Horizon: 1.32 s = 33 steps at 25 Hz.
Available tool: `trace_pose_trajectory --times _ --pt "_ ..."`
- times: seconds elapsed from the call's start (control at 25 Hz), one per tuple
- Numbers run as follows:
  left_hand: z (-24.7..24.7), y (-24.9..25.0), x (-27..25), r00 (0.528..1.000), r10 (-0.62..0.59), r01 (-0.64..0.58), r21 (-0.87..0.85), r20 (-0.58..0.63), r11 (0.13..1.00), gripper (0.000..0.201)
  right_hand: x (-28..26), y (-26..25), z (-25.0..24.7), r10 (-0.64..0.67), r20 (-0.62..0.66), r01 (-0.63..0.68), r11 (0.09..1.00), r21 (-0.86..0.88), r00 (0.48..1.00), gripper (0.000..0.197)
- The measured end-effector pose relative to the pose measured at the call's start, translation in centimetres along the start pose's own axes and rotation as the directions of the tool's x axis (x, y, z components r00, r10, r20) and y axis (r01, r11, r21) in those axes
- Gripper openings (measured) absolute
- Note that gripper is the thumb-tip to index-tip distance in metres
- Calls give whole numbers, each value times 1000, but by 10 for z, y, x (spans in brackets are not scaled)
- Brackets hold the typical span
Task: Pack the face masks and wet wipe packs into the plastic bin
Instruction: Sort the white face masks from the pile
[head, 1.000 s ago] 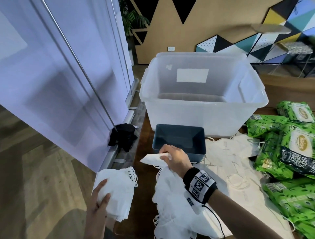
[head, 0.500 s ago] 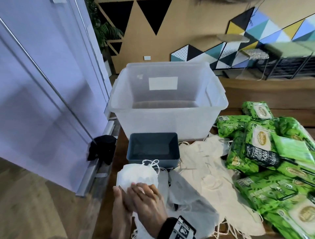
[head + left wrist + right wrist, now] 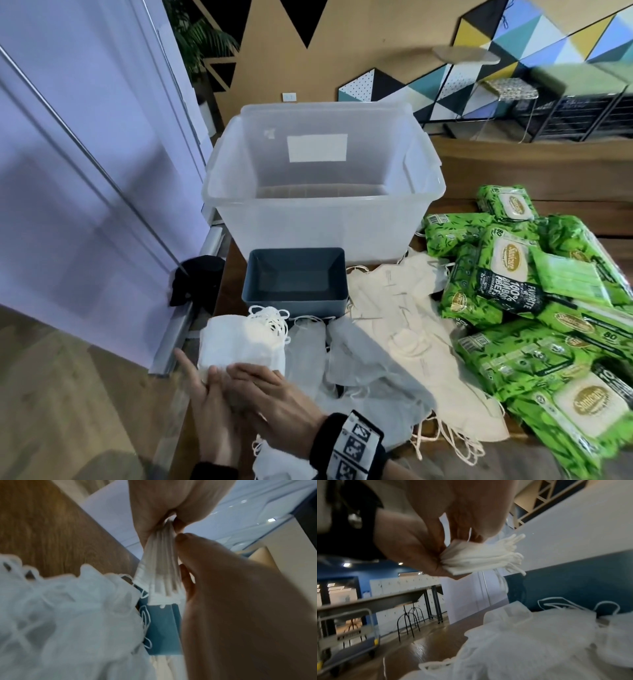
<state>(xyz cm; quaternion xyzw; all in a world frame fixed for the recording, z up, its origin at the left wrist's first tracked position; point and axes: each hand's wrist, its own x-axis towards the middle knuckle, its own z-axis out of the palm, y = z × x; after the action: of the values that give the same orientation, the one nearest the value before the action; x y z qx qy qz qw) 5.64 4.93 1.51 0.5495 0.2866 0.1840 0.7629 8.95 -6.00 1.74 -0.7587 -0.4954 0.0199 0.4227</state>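
We see both hands pressed around a stack of white masks (image 3: 241, 342) at the near left edge of the table (image 3: 233, 274): the left hand (image 3: 209, 411) grips it from beneath, and the right hand (image 3: 270, 397) lies over the left with its fingers clamping the top. The clear plastic bin (image 3: 322, 205) stands well apart behind a small blue tray (image 3: 294, 301), with loose masks (image 3: 394, 342) and green wipe packs (image 3: 531, 308) to the right. To do this well, we judge we should keep the squeeze even, tuck in the dangling ear loops (image 3: 270, 317), and lift over the tray before setting the stack flat in the bin
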Motion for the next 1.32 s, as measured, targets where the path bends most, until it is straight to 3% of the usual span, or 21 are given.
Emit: trace_pose_trajectory --times 0.04,0.12,0.16,0.2,0.24,0.28,0.32,0.36,0.4,0.44,0.56,0.6,0.68,0.76,0.84,1.04,1.12,1.2,1.32 --pt "-3 -1 1 998 66 -65 85 -5 994 45 1 0 -7 33 8 -34 993 115 999 34" --pt "-3 12 0 993 110 -114 178 32 977 40 -3 12 -31 233 -30 -216 939 268 972 31" --pt "-4 16 -1 989 141 -145 229 34 963 37 -9 28 -47 333 -67 -309 921 235 941 30" --pt "-4 19 -2 982 186 -190 290 40 938 35 -16 51 -63 369 -149 -369 929 27 918 28" --pt "-6 21 -2 976 212 -216 336 48 917 35 -25 75 -77 396 -130 -417 866 -277 909 33" --pt "-9 23 -2 978 200 -205 367 51 907 34 -34 94 -91 512 -16 -454 747 -486 859 48" --pt "-13 21 -1 983 180 -182 378 41 908 34 -41 106 -101 665 70 -498 620 -606 743 70" --pt "-13 21 0 990 137 -143 377 44 915 32 -47 114 -108 769 109 -518 521 -678 630 87" --pt "-12 22 2 993 95 -111 359 63 927 30 -49 117 -114 806 127 -514 481 -711 578 95" --pt "-10 23 2 993 65 -94 344 95 934 32 -51 119 -112 802 121 -513 481 -711 585 95" --pt "-3 24 0 984 57 -113 347 167 931 43 -55 116 -108 729 13 -582 557 -593 684 72" --pt "1 26 -2 981 55 -118 347 187 931 44 -57 113 -110 713 -51 -648 602 -467 699 59" --pt "3 29 -2 977 43 -114 341 210 933 43 -65 99 -127 740 -173 -752 660 -5 650 39" --pt "3 31 0 966 40 -131 349 257 928 38 -70 73 -154 758 -240 -605 636 480 606 36" --pt "2 22 6 950 6 -131 378 313 917 39 -62 48 -172 751 -261 -458 598 658 607 29" --pt "25 18 4 920 -62 -95 371 388 924 37 20 26 -141 621 -73 -548 736 397 780 22" --pt "35 17 11 932 -163 69 282 325 957 27 44 29 -124 599 -34 -568 775 276 800 27" --pt "24 13 6 901 -241 168 222 361 961 37 59 29 -113 556 -10 -542 814 207 831 34" --pt "24 14 -3 927 -132 63 203 350 977 45 69 27 -97 527 31 -525 836 161 849 36"
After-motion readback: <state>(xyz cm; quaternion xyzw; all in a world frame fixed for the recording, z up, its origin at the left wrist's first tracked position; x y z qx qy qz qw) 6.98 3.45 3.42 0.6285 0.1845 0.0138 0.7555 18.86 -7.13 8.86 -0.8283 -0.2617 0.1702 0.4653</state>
